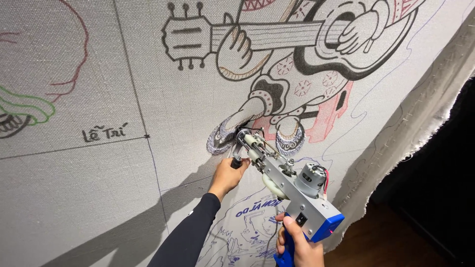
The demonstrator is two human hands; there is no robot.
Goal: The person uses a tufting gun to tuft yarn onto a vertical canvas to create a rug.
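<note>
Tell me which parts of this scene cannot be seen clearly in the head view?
- Needle tip of the tufting gun: hidden where it meets the cloth.
- Gun's blue grip: covered by the right hand, cut off by the bottom edge.
- Front handle: wrapped by the left hand.
- Guitar drawing: cut off by the top edge.

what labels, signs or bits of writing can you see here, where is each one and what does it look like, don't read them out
Handwritten label: on the grey cloth, left of centre, above a ruled line; short, dark marker strokes.
Blue lettering: low on the cloth, between the left hand and right hand, slanted, part of a blue line sketch, partly hidden by the tufting gun.
No packages or screens show.
</note>
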